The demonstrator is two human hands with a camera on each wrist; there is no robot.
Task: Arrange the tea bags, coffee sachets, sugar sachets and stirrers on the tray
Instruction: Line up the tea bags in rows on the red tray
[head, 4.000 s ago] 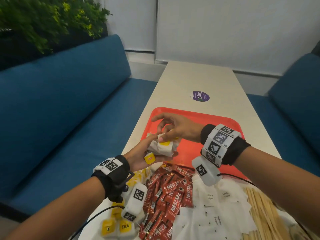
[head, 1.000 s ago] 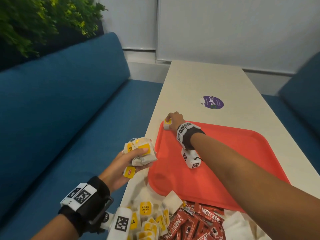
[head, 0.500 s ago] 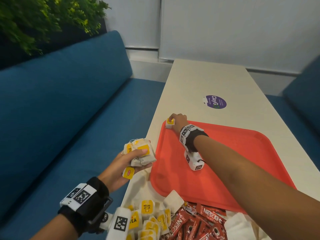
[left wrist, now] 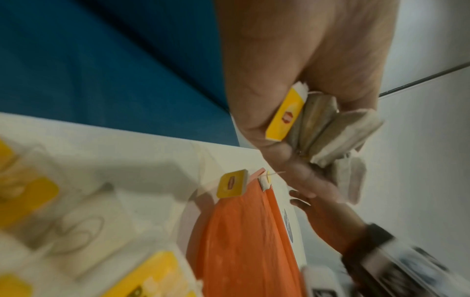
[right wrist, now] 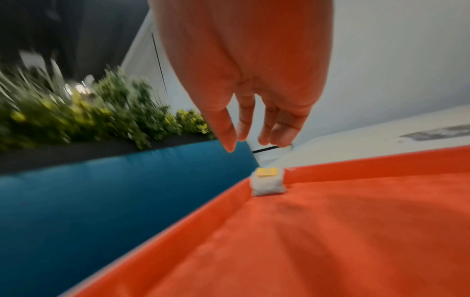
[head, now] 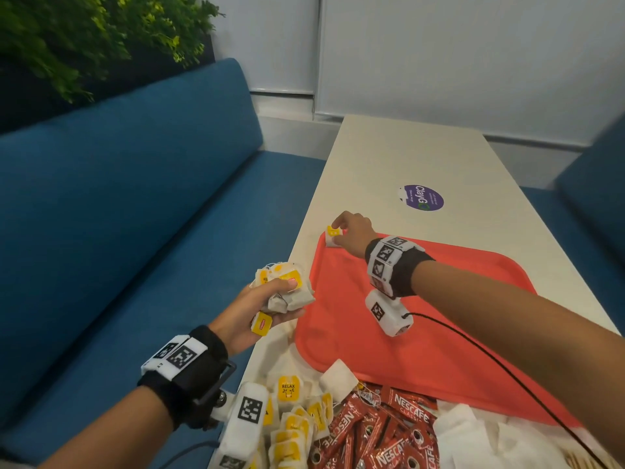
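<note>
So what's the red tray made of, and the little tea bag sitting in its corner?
The tray looks like moulded plastic: even red colour, a rounded raised rim and a dull sheen. The tea bag looks like thin, soft whitish paper, slightly puffy, with a yellow tag that looks like card on top. The blur leaves the finer texture unclear.

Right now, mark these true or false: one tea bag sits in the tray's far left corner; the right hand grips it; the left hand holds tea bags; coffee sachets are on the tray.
1. One tea bag sits in the far left corner of the tray: true.
2. The right hand grips it: false, fingers are open above it.
3. The left hand holds a bunch of tea bags: true.
4. The coffee sachets are on the tray: false, they lie on the table beside it.
</note>
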